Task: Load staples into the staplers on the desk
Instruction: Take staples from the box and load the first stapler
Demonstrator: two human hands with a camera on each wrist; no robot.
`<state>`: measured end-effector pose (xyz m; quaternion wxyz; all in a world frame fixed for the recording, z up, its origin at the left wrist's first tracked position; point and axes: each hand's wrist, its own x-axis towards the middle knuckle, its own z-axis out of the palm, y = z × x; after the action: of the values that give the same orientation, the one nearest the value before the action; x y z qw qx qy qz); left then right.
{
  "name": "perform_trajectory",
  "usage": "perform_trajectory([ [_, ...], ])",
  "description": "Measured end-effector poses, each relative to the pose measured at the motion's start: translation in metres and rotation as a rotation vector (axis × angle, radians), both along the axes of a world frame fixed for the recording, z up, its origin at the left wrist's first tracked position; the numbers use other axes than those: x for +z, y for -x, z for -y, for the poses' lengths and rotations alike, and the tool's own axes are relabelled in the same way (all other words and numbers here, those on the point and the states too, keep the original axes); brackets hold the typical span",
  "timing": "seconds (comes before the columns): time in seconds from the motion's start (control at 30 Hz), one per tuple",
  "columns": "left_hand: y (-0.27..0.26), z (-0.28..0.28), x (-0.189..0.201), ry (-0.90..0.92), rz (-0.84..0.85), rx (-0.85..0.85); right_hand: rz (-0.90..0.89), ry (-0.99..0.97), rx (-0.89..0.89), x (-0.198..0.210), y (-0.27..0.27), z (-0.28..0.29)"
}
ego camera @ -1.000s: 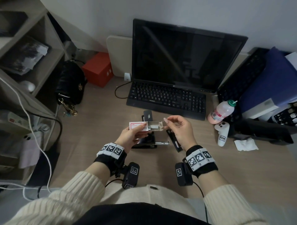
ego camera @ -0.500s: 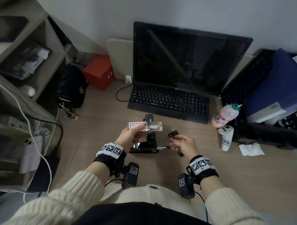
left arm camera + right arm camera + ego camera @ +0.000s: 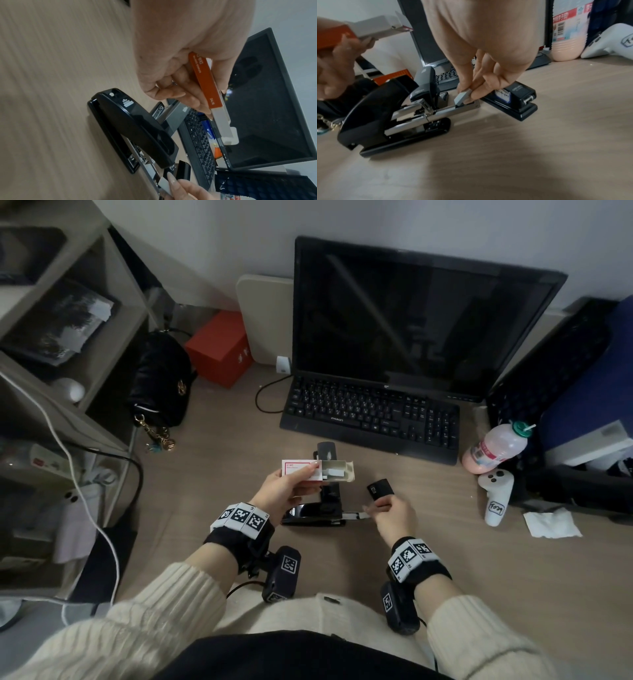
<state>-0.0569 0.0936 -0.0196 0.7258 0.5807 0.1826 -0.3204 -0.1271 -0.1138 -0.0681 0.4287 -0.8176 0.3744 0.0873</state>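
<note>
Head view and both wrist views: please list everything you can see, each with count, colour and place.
staplers: three, black, mid desk; large stapler nearest with its metal tray pulled out, one to its right, one behind
staple box: one, red and white, drawer open, in left hand
staple strip: one, grey, at tray end
keyboard: one, black, before monitor
monitor: one, black, rear
bottle: one, pink, right
controller: one, white, right
tissue: one, white, right
handbag: one, black, left
red box: one, rear left
left hand: holds box
right hand: fingers pinch strip
</note>
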Motion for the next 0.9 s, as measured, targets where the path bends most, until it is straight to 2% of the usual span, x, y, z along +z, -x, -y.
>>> perform_trajectory([
  [0.13, 0.0015, 0.0013, 0.0012, -0.011, -0.003, 0.004, -0.012, 0.063, 0.004, -0.001, -0.0002, -0.0016],
  [0.27, 0.0017, 0.0008, 0.0008, -0.014, -0.008, 0.011, 0.0, 0.041, 0.012, -0.0006, 0.0, -0.0027],
  [0.47, 0.0004, -0.0004, -0.0012, -0.01, -0.02, 0.021, -0.038, 0.134, 0.127, 0.0041, 0.0001, -0.0044],
  [0.7, 0.0001, -0.0004, -0.0016, -0.006, -0.016, 0.02, -0.032, 0.064, 0.096, -0.0021, 0.002, 0.0012],
  [0.9, 0.0007, 0.0009, -0.0005, -0.014, -0.016, 0.019, -0.088, 0.167, 0.17, 0.0042, 0.0027, 0.0021],
])
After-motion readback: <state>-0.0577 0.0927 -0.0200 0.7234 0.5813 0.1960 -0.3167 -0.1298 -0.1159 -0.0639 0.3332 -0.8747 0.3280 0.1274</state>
